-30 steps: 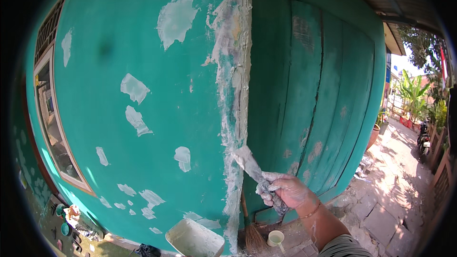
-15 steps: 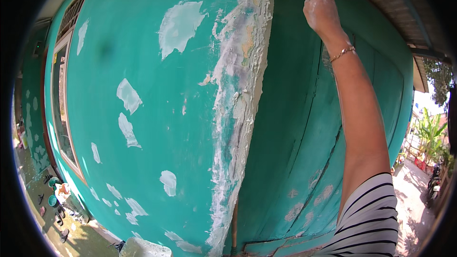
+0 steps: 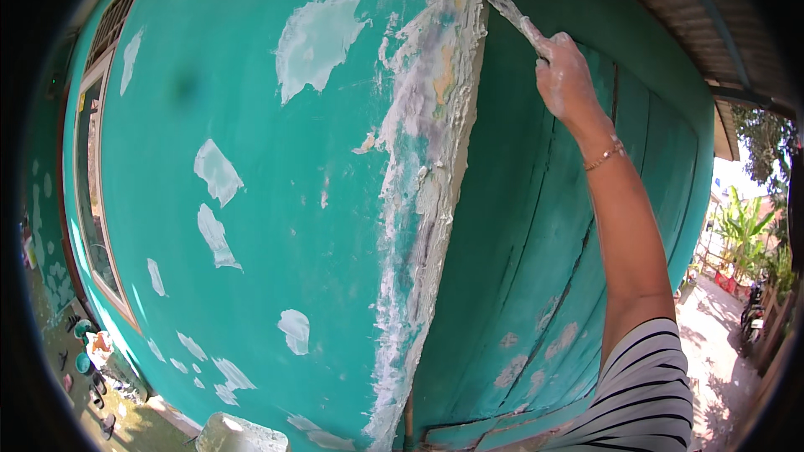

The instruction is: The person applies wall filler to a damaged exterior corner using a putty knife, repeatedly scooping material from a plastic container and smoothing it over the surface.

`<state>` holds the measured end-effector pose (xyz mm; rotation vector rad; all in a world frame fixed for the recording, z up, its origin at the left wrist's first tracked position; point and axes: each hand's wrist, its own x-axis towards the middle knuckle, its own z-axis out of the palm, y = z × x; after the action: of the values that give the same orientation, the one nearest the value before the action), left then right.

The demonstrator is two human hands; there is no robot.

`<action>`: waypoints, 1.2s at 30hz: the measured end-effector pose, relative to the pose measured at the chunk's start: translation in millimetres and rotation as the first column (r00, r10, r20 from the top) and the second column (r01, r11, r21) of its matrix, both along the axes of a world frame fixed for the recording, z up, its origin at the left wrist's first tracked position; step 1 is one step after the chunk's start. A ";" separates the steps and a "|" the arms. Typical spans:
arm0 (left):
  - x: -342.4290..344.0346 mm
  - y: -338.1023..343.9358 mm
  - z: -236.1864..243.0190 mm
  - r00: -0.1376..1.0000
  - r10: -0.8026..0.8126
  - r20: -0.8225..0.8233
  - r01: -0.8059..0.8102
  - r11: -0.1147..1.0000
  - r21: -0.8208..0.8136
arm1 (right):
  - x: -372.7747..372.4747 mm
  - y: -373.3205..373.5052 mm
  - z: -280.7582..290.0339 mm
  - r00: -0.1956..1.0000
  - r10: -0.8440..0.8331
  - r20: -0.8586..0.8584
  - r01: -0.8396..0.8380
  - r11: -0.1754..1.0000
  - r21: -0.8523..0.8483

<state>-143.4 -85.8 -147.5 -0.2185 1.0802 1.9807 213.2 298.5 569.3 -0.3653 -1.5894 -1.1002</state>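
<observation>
Now lower, the right hand [image 3: 568, 82] clenches a white-smeared flat scraper [image 3: 507, 9] against the rough off-white corner [image 3: 456, 109], one o'clock; left hand unseen.

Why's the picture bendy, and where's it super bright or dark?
Head view: the fisheye blackens the rim and bows the tall pale-framed glass window; head view: sunlight glares on the pale narrow path, while the dark green wall right of the rough white-smeared corner is shaded.
</observation>
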 end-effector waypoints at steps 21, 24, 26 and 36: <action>33.2 6.7 24.2 1.000 -0.017 0.012 0.016 0.997 0.079 | -45.1 -20.1 214.3 0.979 -0.109 -0.172 0.159 0.938 0.308; 28.7 10.8 20.2 0.997 0.081 -0.018 -0.081 0.997 0.021 | -41.9 -9.7 223.4 0.977 -0.122 -0.174 0.150 0.975 0.162; 25.9 19.2 24.1 0.992 0.084 -0.089 -0.085 0.996 -0.011 | -24.7 3.7 235.6 0.981 -0.194 -0.017 0.187 0.915 0.358; 43.8 11.2 59.9 0.986 0.125 -0.112 -0.122 0.992 0.030 | 7.8 -20.9 158.4 0.896 0.288 0.337 -0.192 0.938 -0.288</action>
<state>-99.6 -74.5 -87.6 -0.1655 1.1394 2.1371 221.0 277.6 727.7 -0.1142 -2.0626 -0.8085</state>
